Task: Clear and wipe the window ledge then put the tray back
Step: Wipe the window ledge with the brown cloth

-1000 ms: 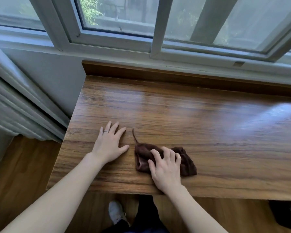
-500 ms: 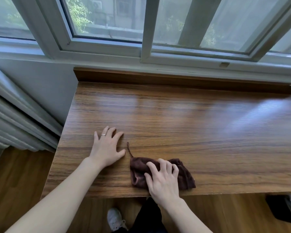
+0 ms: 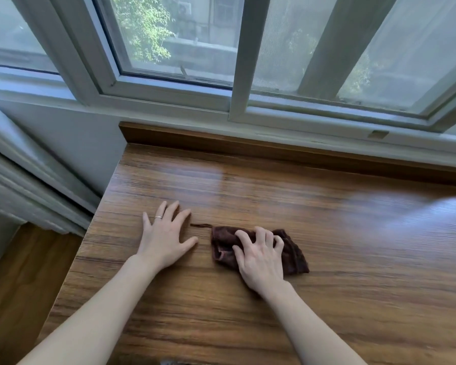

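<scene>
Brown cloth [image 3: 287,248] bunched under clenched right grip [image 3: 261,259] on wooden ledge [image 3: 327,206], flat relaxed left grip [image 3: 163,238] just beside.

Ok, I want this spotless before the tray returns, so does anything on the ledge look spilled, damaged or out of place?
Nothing stands out. The brown wooden window ledge shows no spill or damage; the pale patch at right looks like window glare. On it are only the crumpled dark brown cloth under the right hand and the flat left hand.

A white-framed sliding window [image 3: 234,96] runs along the top, with green foliage [image 3: 142,30] behind its glass. Pale curtain folds [image 3: 24,180] hang at left above a wooden floor [image 3: 16,285].
</scene>
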A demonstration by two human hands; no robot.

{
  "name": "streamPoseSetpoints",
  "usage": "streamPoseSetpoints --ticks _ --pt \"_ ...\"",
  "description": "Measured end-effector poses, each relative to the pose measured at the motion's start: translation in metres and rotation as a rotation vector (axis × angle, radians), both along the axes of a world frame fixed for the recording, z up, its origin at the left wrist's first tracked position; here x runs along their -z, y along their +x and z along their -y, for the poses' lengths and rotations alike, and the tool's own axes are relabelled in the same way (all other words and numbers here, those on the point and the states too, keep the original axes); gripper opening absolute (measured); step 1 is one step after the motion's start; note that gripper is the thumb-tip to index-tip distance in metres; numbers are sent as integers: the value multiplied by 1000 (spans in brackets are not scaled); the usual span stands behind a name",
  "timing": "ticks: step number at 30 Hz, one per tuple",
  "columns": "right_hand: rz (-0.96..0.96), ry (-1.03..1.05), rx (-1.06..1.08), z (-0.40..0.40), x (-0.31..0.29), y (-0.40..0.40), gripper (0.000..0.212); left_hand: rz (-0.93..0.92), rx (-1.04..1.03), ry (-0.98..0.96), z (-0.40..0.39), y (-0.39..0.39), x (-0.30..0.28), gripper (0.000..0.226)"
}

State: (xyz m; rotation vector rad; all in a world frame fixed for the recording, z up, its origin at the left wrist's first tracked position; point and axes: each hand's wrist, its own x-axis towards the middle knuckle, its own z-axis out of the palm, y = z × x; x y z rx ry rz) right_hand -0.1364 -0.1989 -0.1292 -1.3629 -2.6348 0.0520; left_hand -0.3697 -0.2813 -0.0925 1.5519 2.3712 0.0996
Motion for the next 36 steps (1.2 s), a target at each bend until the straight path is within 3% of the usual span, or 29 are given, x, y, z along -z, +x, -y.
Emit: streamPoseSetpoints --ticks 10,19,36 --pt "36 -15 -47 -134 -5 -39 34 -45 -140 65 -29 7 11 80" --pt "49 -60 2 -202 -10 -71 32 -25 -187 74 -29 11 17 77" --pt "13 0 -17 -182 -6 -57 30 89 -170 -52 -30 10 -3 76"
